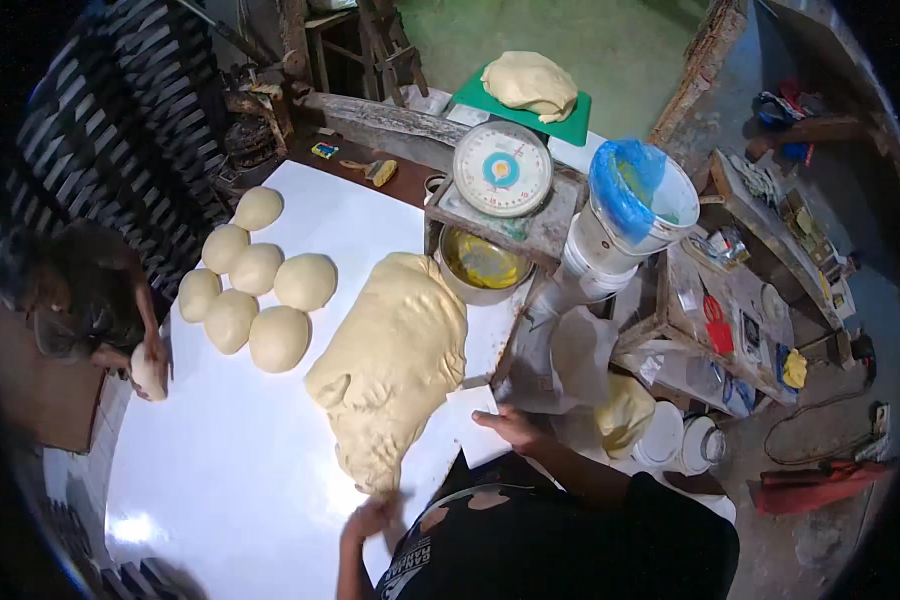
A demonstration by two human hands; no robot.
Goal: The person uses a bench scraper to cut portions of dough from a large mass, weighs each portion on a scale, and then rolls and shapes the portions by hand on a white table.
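A large slab of pale dough [395,340] lies lengthwise across the white tabletop, its narrow lower end pointing toward me. My left hand [370,515] is at that narrow tip, fingers curled against the dough's edge; slight blur hides exactly how much they grip. In my right hand [512,428] is a flat white rectangular dough scraper [478,425], held by its side just right of the slab. Left of the slab sit several round dough balls [255,268] in a cluster.
Across the table's left side, another person's hands [152,370] hold a dough piece. A dial scale [502,168] bears dough [530,85] on its green tray [570,125]. Beneath it stands a metal bowl [482,265]; nearby are a blue-lined bucket [645,195] and a brush [375,172].
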